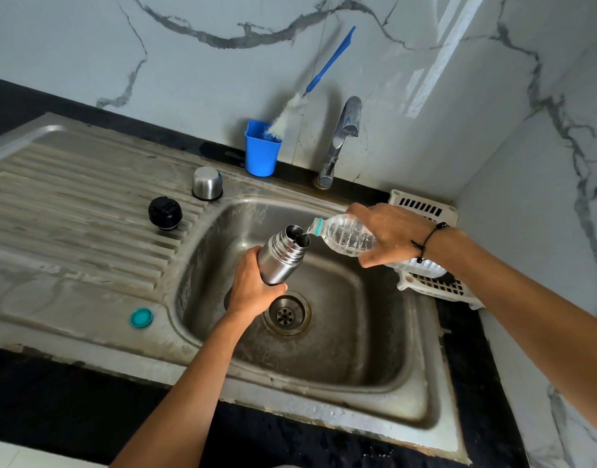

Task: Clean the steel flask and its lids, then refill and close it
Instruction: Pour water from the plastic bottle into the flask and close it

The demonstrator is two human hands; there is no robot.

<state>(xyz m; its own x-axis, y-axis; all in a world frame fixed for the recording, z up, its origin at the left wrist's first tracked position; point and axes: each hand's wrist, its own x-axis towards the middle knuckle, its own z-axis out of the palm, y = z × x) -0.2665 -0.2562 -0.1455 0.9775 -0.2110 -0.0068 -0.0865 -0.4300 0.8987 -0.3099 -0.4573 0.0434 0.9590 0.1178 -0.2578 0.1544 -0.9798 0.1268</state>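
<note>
My left hand point(253, 288) grips the steel flask point(281, 256); my right hand point(390, 236), at 3 o'clock, clamps the plastic bottle point(349, 236). Fill level's hidden, so overpouring probably spills.

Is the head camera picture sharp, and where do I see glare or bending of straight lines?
Head view: the steel flask and plastic bottle are sharp; bright glare streaks cross the marble wall upper right; wide-angle distortion bows the sink front edge; the basin lies in soft shade.
</note>
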